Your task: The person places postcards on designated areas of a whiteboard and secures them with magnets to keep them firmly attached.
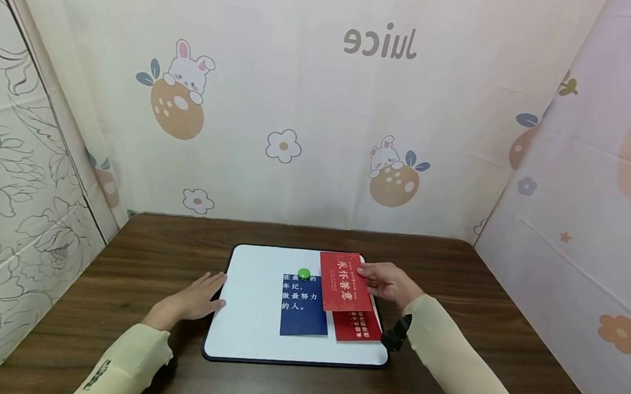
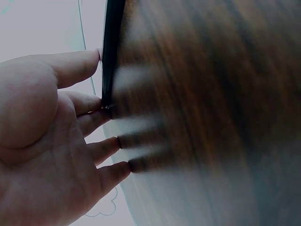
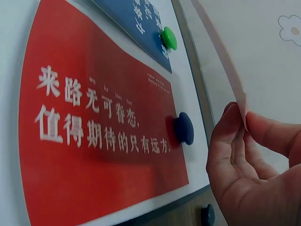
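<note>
My right hand (image 1: 391, 283) pinches the right edge of a red card (image 1: 343, 283) with white writing between thumb and fingers. The card is lifted over the right part of a whiteboard (image 1: 254, 314) and partly covers a second red card (image 1: 358, 329). In the right wrist view a dark blue magnet (image 3: 184, 128) sits at that lower card's edge. A blue card (image 1: 304, 320) lies to its left, with a green magnet (image 1: 303, 273) at its top. My left hand (image 1: 196, 298) touches the board's left edge, fingers extended.
The whiteboard has a black frame and lies on a dark wooden table (image 1: 143, 259). A dark round piece (image 3: 208, 215) shows beyond the board's edge in the right wrist view. Printed curtains (image 1: 321, 101) hang behind the table and along both sides.
</note>
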The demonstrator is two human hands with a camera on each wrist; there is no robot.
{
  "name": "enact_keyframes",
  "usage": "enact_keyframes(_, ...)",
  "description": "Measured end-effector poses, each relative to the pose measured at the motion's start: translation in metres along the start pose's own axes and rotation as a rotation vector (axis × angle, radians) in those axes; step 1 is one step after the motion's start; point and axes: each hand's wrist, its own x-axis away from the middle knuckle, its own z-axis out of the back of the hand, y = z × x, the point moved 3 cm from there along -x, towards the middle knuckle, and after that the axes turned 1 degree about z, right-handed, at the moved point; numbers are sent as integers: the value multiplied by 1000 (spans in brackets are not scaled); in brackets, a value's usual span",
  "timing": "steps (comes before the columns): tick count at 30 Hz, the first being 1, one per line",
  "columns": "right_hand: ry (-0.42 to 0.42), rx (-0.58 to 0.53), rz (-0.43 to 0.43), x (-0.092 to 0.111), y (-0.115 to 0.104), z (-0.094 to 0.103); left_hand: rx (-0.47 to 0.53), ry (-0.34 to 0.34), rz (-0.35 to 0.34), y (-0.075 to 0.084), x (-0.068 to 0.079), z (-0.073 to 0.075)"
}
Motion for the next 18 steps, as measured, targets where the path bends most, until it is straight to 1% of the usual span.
enact_keyframes(10,19,6,-2,-5,1,-13,4,-2,5,1,0,0)
enact_keyframes(18,25,12,-6,-4,2,-24,10,1,1,3,1,1)
